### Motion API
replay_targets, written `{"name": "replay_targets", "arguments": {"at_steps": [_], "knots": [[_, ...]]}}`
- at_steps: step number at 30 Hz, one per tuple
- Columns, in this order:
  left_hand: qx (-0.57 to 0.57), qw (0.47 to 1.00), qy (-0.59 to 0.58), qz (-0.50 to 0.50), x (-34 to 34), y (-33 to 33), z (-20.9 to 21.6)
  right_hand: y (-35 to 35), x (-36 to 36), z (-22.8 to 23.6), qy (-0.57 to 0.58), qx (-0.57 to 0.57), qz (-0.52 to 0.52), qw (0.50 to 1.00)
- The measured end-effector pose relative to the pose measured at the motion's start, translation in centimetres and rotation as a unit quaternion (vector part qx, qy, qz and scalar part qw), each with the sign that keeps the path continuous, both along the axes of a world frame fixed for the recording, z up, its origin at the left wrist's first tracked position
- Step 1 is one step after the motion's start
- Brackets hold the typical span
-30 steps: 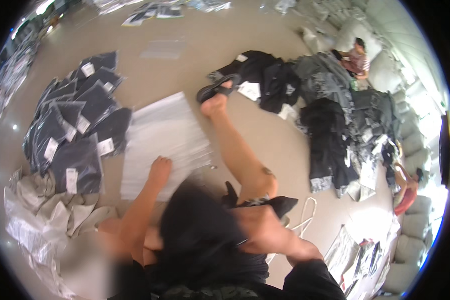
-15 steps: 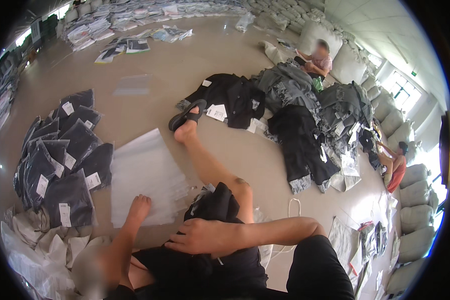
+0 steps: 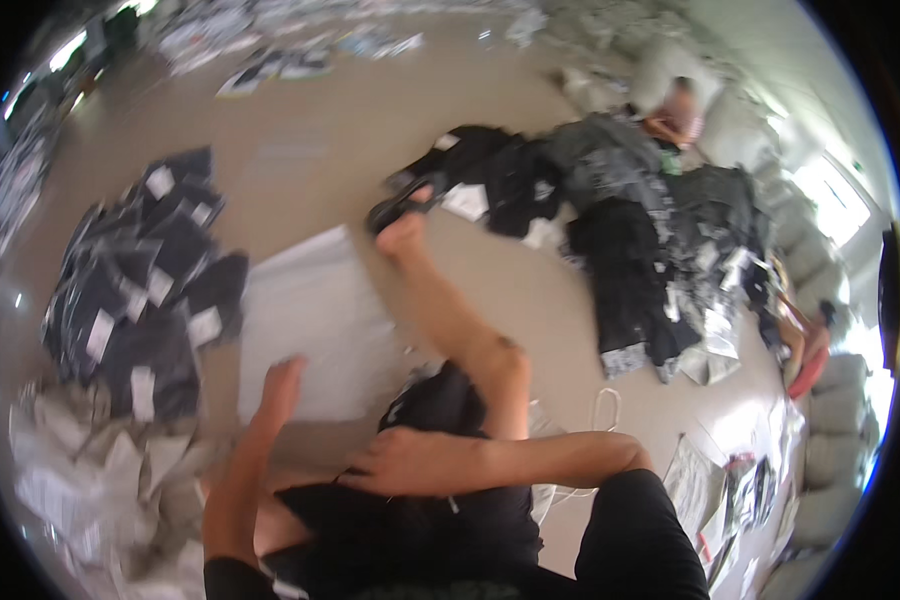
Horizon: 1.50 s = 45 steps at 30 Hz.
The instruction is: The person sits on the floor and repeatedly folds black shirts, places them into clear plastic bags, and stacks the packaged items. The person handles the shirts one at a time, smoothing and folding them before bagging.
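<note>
- A smooth tan floor point(image 3: 370, 120) is spreading across the middle of the room, its surface reflecting light.
- A pale surface point(image 3: 760, 45), wall or ceiling, is curving along the upper right; blur is hiding which.
- A bright window point(image 3: 832, 205) is glowing on the right.
- Pale, bulging sacks point(image 3: 835, 440) are lining the right side, sitting close together.
- A white glare point(image 3: 735, 430) is shining on the floor at lower right.
- A bright strip point(image 3: 67, 50) is gleaming at the upper left, near dark shapes.
</note>
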<state>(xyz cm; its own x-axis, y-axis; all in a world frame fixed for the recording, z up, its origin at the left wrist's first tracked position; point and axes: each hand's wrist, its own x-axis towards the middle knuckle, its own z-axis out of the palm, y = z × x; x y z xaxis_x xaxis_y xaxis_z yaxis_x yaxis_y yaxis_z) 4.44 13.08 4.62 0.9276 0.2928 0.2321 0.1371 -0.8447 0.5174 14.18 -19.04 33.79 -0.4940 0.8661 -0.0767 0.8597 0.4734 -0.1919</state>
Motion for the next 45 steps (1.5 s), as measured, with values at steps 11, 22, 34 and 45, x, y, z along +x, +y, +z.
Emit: {"name": "replay_targets", "arguments": {"at_steps": [11,22,34,45], "knots": [[-0.097,0.994,-0.042,-0.033,-1.4,-4.5,12.2,0.8,0.5,0.8,0.02,-0.029,-0.053,0.998],[0.086,0.975,0.006,-0.205,-3.2,-5.9,11.1,0.8,2.7,-1.9,-0.063,-0.023,-0.076,0.995],[0.103,0.992,-0.013,-0.066,10.6,-5.8,3.9,-3.3,-0.7,-3.7,0.099,-0.079,-0.094,0.987],[0.204,0.977,0.06,0.022,27.1,1.1,-0.5,-7.6,-1.9,-3.5,0.199,-0.094,-0.285,0.933]]}}
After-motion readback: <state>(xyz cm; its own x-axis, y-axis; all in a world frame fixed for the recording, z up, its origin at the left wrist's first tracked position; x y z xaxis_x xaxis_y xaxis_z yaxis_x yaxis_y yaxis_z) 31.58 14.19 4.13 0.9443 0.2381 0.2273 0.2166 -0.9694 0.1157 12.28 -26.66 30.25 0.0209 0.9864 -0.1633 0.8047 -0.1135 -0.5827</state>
